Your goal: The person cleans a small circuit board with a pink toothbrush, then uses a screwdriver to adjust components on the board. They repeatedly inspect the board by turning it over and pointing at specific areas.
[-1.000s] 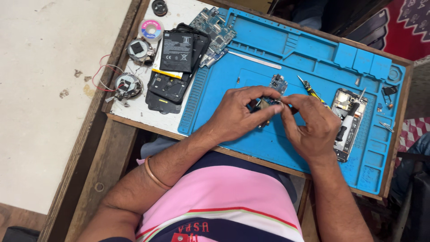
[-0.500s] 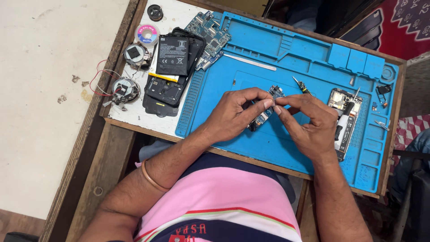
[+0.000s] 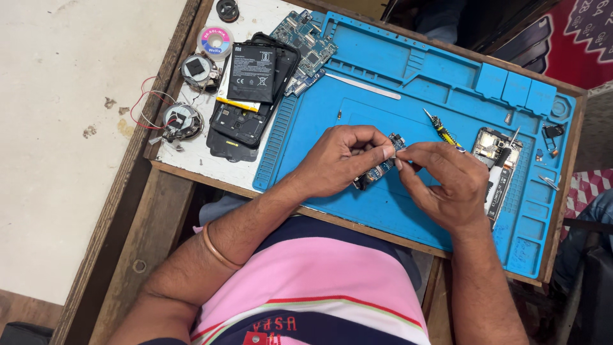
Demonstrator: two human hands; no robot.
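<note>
We pinch a small circuit board (image 3: 381,167) between both hands, left hand (image 3: 338,160) and right hand (image 3: 447,185), above the blue mat (image 3: 396,211). The opened phone (image 3: 497,172) lies apart, not yet reassembled.

**Even, soft light, sharp centre**

Bright, diffuse light falls from above. The blue mat (image 3: 396,204) shows no harsh glare, and the hands cast only faint shadows on it. The white tabletop (image 3: 191,153) looks slightly washed. Focus is crisp centrally; the lower corners darken.
</note>
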